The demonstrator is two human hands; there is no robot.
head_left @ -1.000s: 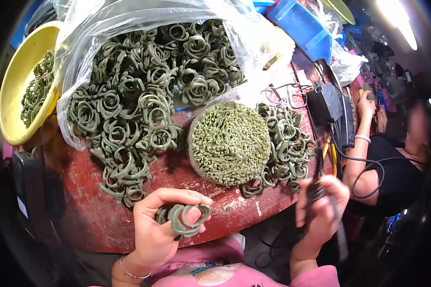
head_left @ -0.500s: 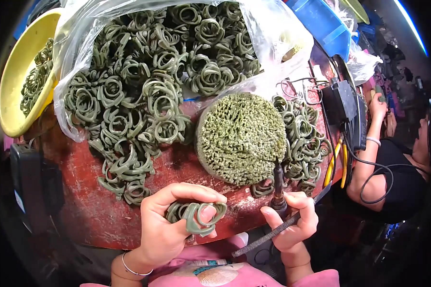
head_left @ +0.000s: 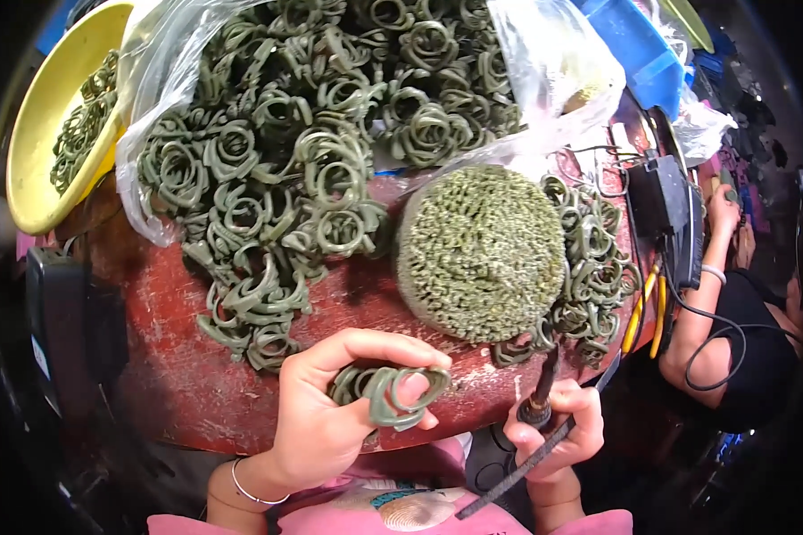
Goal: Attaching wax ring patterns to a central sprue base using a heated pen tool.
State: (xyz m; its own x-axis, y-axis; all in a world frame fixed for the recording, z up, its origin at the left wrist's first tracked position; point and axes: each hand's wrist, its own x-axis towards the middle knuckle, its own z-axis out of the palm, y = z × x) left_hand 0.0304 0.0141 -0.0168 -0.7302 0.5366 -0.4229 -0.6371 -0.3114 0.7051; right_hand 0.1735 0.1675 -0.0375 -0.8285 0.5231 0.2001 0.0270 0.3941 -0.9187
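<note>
My left hand (head_left: 317, 423) is closed around several dark green, waxy-looking rings (head_left: 400, 408); the thumb reaches through the front one. My right hand (head_left: 582, 426) grips a black soldering iron (head_left: 535, 410), its dark tip pointing up beside the lower right edge of a round green block (head_left: 482, 259) with a rough, pitted top. A dark ridged strip (head_left: 513, 475) slants past the fingers of that hand; I cannot tell whether it is held or part of the tool. Behind my left hand, a heap of similar green rings (head_left: 281, 196) spills from a clear plastic bag (head_left: 553, 53).
More rings (head_left: 589, 267) lie right of the block on the worn red table (head_left: 178, 383). A yellow basin (head_left: 31, 152) stands left, a blue tray (head_left: 638, 53) at the far right. Yellow-handled pliers (head_left: 647, 308), a black box (head_left: 656, 192) with cables, and another person's arm (head_left: 709, 285) are right.
My right hand has lowered the iron, so its tip has come away from the block's edge. The left hand still holds the rings. The whole view has shifted slightly.
</note>
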